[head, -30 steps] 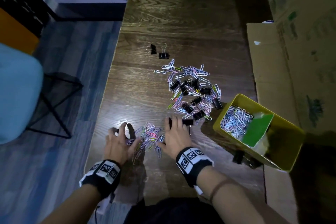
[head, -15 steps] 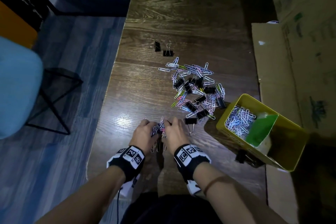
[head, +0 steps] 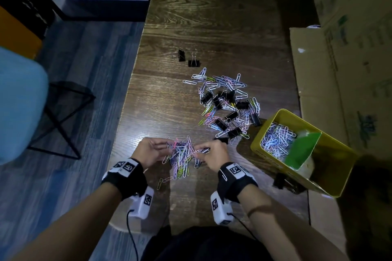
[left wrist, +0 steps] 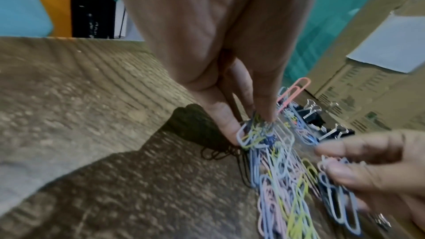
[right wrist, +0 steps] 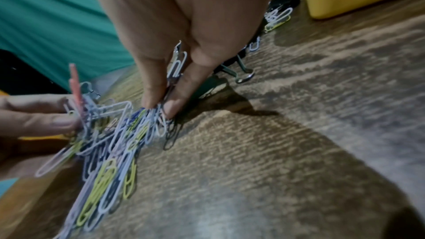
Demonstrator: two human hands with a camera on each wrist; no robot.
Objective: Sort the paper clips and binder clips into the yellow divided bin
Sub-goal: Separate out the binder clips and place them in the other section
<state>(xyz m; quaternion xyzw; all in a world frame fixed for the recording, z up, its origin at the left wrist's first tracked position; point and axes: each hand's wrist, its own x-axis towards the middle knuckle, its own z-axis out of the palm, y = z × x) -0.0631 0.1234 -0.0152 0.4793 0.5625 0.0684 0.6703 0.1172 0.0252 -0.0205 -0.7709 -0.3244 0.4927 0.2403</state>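
Left hand [head: 151,150]: lower centre of the head view, fingertips pinching the left side of the bunch of paper clips [head: 182,158].
Right hand [head: 214,154]: just right of it, fingers pinched on the same bunch; bunch hanging between both hands over the wooden table [head: 212,17].
Mixed pile [head: 228,105]: paper clips and black binder clips, above the hands, mid-frame.
Yellow divided bin [head: 343,172]: right of the hands, paper clips inside its upper-left compartment.

Left hand [head: 148,150] and right hand [head: 214,154] face each other, fingers [left wrist: 264,101] pinched.
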